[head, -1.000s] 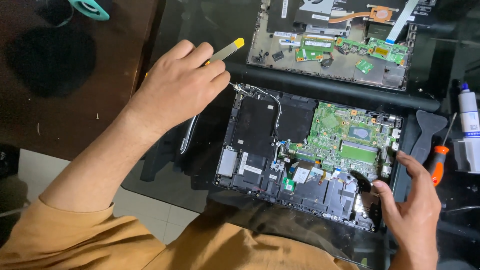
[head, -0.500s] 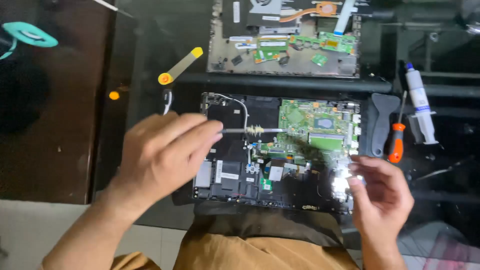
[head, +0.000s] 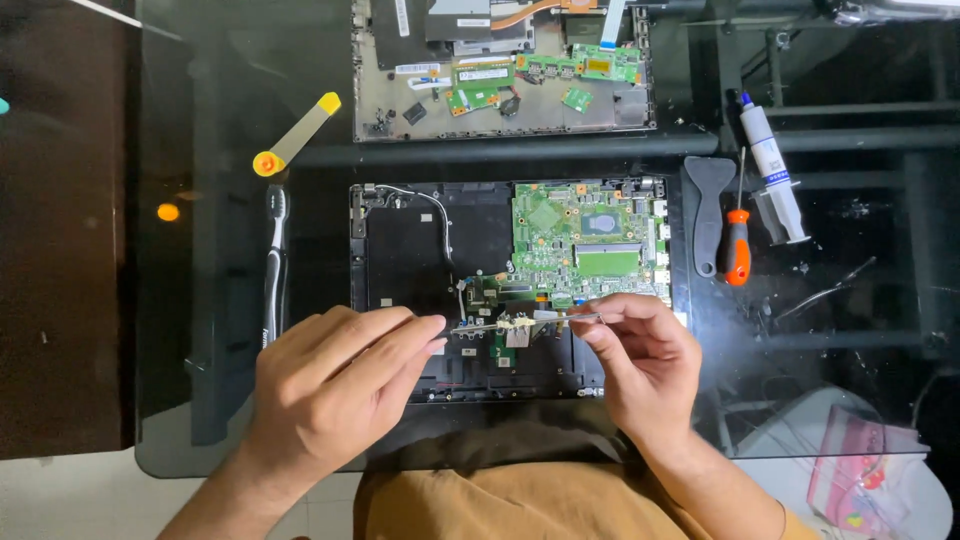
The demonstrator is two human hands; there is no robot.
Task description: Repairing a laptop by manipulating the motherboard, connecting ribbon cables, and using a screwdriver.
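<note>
An opened laptop base [head: 400,260] lies on the glass table, its green mainboard [head: 585,240] exposed on the right half. My left hand [head: 335,390] and my right hand [head: 640,365] hold a thin metal strip [head: 520,323] between them, one end pinched in each. The strip lies level just above the lower middle of the base. My wrists hide the base's front edge.
A second opened chassis [head: 400,100] with small green boards lies behind. On the left are a yellow pry tool [head: 295,135] and a toothbrush [head: 273,260]. On the right are a black spudger [head: 708,205], an orange screwdriver [head: 737,248], a paste syringe [head: 772,165] and a plastic bag [head: 860,480].
My left hand left the yellow pry tool, came down over the laptop and took the metal strip. My right hand rose from the base's right edge to pinch the other end.
</note>
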